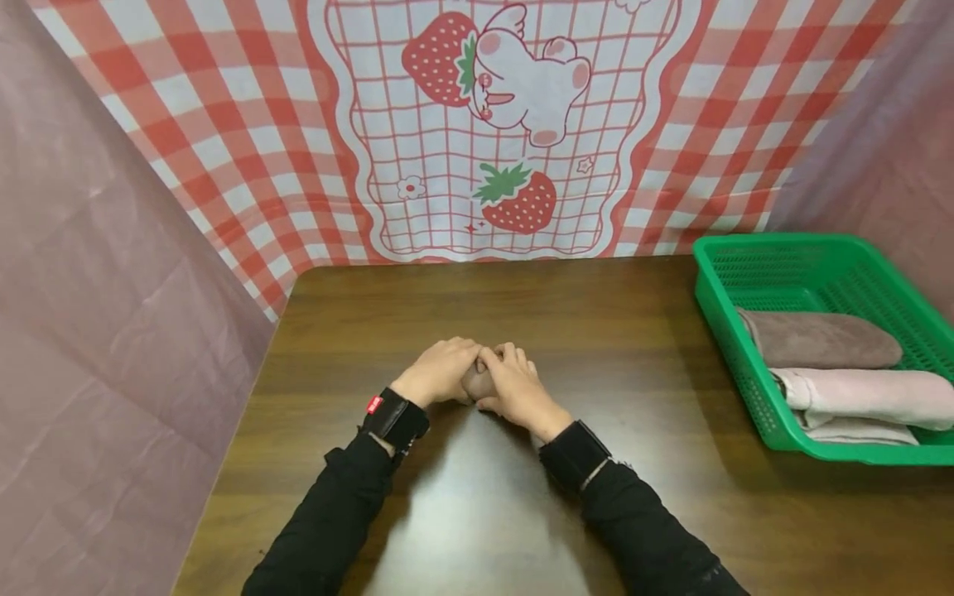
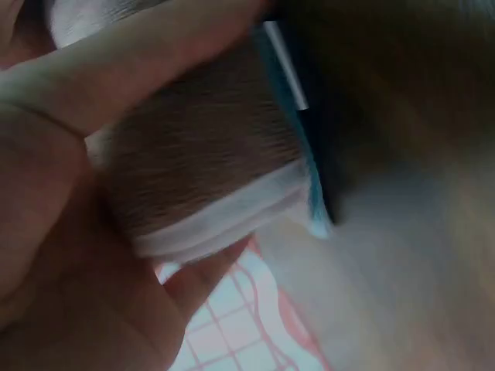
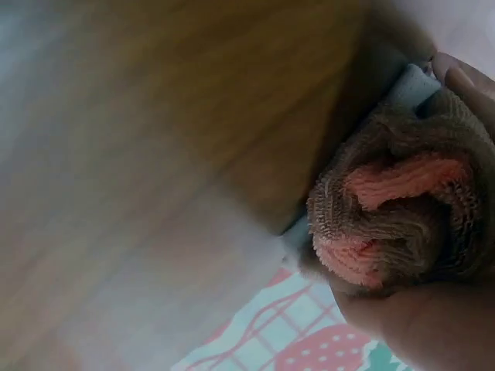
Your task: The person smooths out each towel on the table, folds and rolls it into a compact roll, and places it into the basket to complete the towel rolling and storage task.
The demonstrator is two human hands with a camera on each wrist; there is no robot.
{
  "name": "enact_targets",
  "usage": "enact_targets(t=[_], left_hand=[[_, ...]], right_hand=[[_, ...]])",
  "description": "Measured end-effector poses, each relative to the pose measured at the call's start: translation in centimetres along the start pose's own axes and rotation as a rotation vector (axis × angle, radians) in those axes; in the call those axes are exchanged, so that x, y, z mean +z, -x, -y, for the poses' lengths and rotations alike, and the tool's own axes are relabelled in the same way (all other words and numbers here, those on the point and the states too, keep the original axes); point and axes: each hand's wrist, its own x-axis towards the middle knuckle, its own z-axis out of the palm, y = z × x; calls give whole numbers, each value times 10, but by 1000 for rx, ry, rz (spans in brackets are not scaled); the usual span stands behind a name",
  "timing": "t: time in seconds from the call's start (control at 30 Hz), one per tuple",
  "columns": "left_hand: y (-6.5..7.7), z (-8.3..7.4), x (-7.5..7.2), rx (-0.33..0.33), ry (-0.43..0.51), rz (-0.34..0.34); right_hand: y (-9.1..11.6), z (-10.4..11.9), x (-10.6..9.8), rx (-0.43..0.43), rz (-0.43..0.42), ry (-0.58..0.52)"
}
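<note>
A small rolled brown towel (image 1: 478, 385) is held between both hands above the middle of the wooden table. My left hand (image 1: 441, 370) curls round one end of it; in the left wrist view the thumb lies across the brown towel (image 2: 209, 143), which has a pale edge band and a teal strip along its side. My right hand (image 1: 517, 393) grips the other end. Seen from the right wrist, the towel's coiled end (image 3: 387, 209) shows brown pile with pink patches. In the head view the fingers cover most of the roll.
A green plastic basket (image 1: 734, 389) stands at the table's right side. In it lie a folded grey-brown towel (image 1: 827, 339) and a pale pink towel (image 1: 872, 397), with another light cloth under it. A checked strawberry curtain (image 1: 261, 141) hangs behind the wooden table (image 1: 358, 306).
</note>
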Motion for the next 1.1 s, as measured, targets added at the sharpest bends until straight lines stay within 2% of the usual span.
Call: enact_targets(t=[0.13, 0.3, 0.43, 0.53, 0.63, 0.73, 0.87, 0.97, 1.1], left_hand=[[-8, -10, 7, -36, -65, 13], [-18, -29, 5, -85, -84, 49], [-32, -45, 5, -90, -79, 89], [-45, -61, 5, -68, -65, 106], [-59, -82, 0, -29, -45, 90], [-74, -107, -12, 10, -34, 76], [-94, -147, -29, 55, -17, 53], [-108, -179, -40, 93, 15, 9], [-125, -220, -53, 151, 58, -25]], right_hand=[[3, -11, -9, 2, 14, 59], [2, -22, -22, 36, 87, 199], [7, -33, -34, 56, 134, 275], [17, -45, -50, 54, 156, 315], [27, -58, -77, 43, 194, 348], [37, -72, -112, 31, 270, 355], [58, -91, -163, 56, 363, 300], [79, -102, -201, 97, 391, 232], [109, -118, -244, 131, 380, 187]])
